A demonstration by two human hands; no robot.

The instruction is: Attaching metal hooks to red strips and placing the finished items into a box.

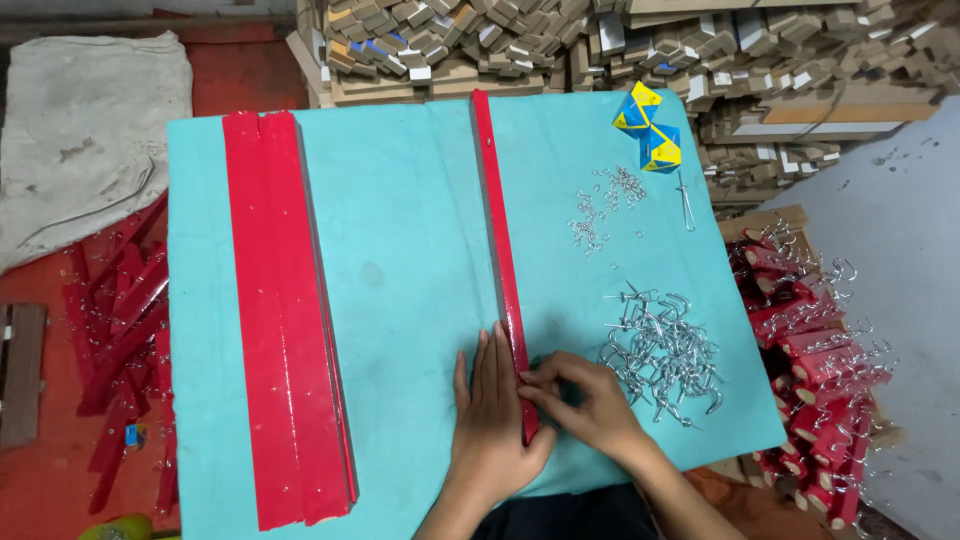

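Red strip point(505, 270) is lying on my turquoise cloth point(400, 260); my left hand point(492, 415) is pressing flat against it, my right hand point(585, 400) is pinching its edge beside metal hooks point(662, 355).

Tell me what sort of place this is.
Probably a small assembly workshop. Red strips lie on a turquoise work surface beside a pile of metal hooks, stacked cardboard boxes stand behind, and finished hooked pieces lie at the right.
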